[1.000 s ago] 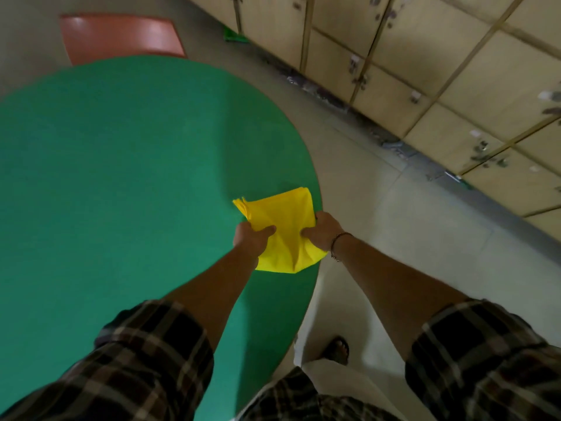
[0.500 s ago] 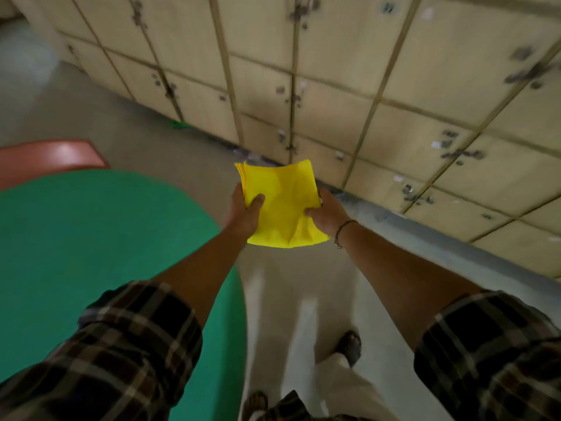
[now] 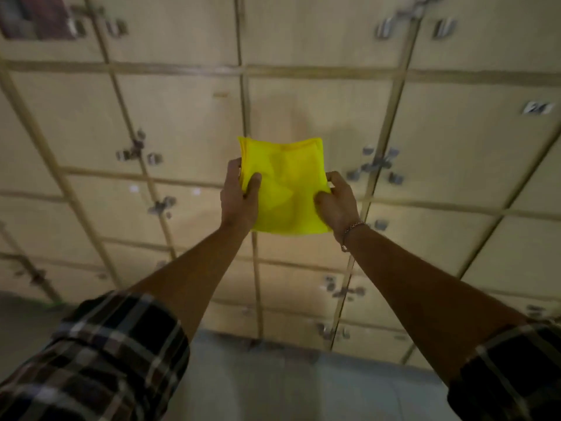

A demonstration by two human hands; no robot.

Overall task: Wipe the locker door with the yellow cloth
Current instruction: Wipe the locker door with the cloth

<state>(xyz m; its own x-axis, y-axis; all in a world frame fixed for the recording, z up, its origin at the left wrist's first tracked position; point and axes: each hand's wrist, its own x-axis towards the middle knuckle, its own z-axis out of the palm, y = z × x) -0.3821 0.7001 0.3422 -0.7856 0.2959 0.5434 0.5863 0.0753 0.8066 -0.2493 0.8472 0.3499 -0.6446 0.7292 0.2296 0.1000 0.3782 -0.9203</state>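
A folded yellow cloth [image 3: 285, 186] is held up in front of a wall of beige lockers. My left hand [image 3: 238, 196] grips its left edge, thumb on the front. My right hand [image 3: 337, 200], with a bracelet at the wrist, pinches its right edge. Directly behind the cloth is a beige locker door [image 3: 309, 117]; whether the cloth touches the door I cannot tell. The picture is blurred by motion.
The lockers fill the view in a grid, with metal latches such as one latch [image 3: 136, 151] at the left and another latch [image 3: 376, 165] at the right. A number tag [image 3: 537, 108] is at the upper right. Grey floor [image 3: 273, 384] lies below the bottom row.
The view has swung from the green table up to the lockers. Both hands have carried the cloth off the table and raised it in front of a locker door.
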